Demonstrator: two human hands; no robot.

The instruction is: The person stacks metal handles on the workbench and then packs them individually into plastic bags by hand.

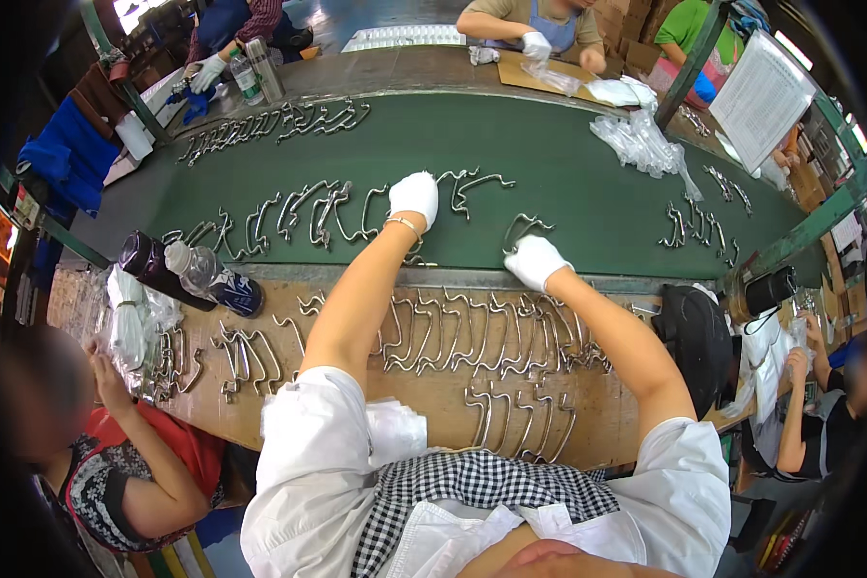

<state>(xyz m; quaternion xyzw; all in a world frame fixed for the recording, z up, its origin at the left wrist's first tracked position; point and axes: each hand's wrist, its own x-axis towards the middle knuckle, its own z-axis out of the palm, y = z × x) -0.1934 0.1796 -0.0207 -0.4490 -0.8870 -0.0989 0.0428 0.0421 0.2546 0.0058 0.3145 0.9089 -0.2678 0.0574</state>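
Observation:
My left hand [414, 198], in a white glove, is over the green conveyor belt [549, 144], its fingers drawn together. Bent metal rods [463, 189] lie just right of its fingers; what it grips is hidden by the glove. Nearer the belt's front edge, my gloved right hand [537, 263] is closed around the lower end of a bent metal rod [528, 223], whose curved part sticks out beyond the fingers. More bent rods [329, 207] lie in a loose row to the left. Below my arms, several similar rods [462, 332] are lined up on the wooden table [607, 400].
At the left stand a dark bottle [143, 255] and a clear bottle [212, 276]. Plastic bags [636, 144] and other rods [694, 223] lie on the belt's right side. A black bag [692, 337] is beside my right arm. Co-workers sit across the belt and at both sides.

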